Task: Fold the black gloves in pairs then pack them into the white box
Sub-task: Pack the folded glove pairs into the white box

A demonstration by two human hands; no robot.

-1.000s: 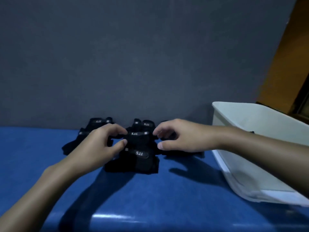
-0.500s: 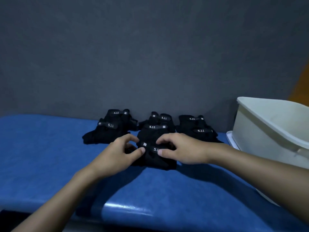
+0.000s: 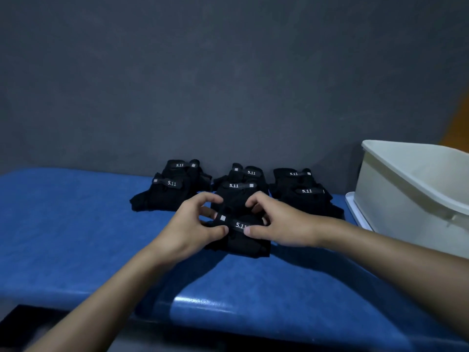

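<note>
Together, left hand [image 3: 187, 226] and right hand [image 3: 283, 222] fingers [image 3: 252, 231] pinch the front glove [image 3: 241, 243], back from the table edge [image 3: 253, 307].

The blue bench [image 3: 76, 237] bears three black glove bundles [image 3: 167, 196] along its far edge, a fourth bundle [image 3: 238, 242] just nearer, and the white box [image 3: 396, 199] at its right edge.

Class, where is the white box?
Head view, far right: the white box stands at the blue table's end, beside the rightmost glove pile.
</note>
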